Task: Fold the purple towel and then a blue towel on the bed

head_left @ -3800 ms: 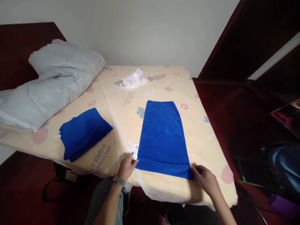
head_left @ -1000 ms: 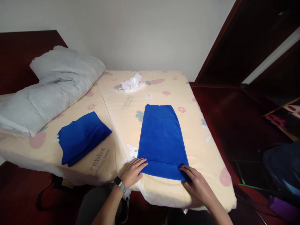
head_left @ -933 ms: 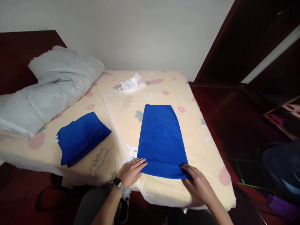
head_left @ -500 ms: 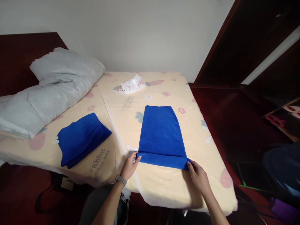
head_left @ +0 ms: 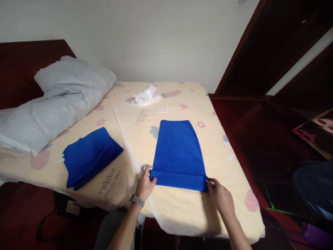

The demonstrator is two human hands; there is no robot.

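A blue cloth (head_left: 179,149) lies flat on the patterned bed sheet (head_left: 182,211), with its near edge turned over into a band. My left hand (head_left: 146,185) pinches the left end of this band between thumb and fingers. At the band's right end, my right hand (head_left: 220,194) has its thumb and fingers closed on the corner. A second blue cloth (head_left: 91,156), folded in loose layers, rests on the bed to the left, touched by neither hand.
A grey quilt (head_left: 59,104) is heaped at the left by the dark headboard (head_left: 31,69). A white plastic bag (head_left: 147,96) lies near the wall. Beyond the bed's right edge are the dark red floor and a dark blue item (head_left: 314,187).
The turned-over band at the cloth's near edge looks flatter and slightly wider. Both hands have shifted a little at its ends. The view has tilted slightly.
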